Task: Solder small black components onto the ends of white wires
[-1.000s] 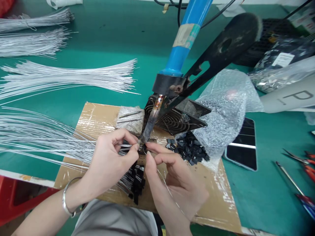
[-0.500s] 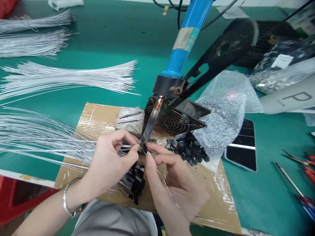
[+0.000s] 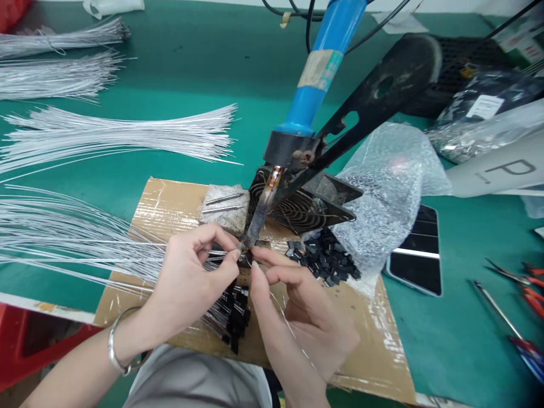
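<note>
A blue-handled soldering iron is fixed in a black metal stand, its tip pointing down between my hands. My left hand pinches a thin white wire close to the tip. In my right hand a strand of solder wire runs between thumb and fingers, its end reaching the tip. Fingertips partly hide the spot where wire, solder and iron meet. Below my left hand lie wires ending in black connectors. Loose black connectors form a pile right of my right hand's fingers.
Cardboard lies under the work. Behind the iron stands a black fan, beside a pad with two metal rods. A white wire bundle lies back left. Bubble wrap, a phone and pliers are at right.
My right hand has shifted very slightly to the left. Otherwise both hands keep their places at the iron's tip.
</note>
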Demonstrator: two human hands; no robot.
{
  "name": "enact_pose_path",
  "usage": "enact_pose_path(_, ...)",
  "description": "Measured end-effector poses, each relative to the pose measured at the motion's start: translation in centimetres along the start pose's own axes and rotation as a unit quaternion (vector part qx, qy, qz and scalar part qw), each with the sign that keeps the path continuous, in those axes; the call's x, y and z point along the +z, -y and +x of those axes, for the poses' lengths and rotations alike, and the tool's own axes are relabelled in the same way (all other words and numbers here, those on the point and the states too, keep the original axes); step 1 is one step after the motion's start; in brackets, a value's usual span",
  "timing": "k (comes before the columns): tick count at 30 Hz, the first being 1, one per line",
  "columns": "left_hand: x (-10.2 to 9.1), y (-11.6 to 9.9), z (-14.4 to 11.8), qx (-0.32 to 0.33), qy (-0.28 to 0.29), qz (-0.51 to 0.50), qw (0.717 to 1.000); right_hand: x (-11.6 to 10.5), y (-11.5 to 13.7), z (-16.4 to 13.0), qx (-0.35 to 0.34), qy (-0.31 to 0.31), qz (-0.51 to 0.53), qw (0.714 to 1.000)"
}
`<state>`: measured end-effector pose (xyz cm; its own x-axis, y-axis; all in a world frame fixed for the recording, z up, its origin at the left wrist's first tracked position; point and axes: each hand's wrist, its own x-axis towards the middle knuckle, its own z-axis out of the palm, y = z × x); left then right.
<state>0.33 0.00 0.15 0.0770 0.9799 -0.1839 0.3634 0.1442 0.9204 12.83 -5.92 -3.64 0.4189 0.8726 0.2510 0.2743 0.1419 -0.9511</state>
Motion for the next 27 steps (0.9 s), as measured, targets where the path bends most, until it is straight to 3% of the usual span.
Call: enact_pose_path(27,0.13,-0.29,0.27,-0.037,0.009,-0.005,0.999,0.12,-0.06,0.13,-0.003,-0.007,-0.013,1.000)
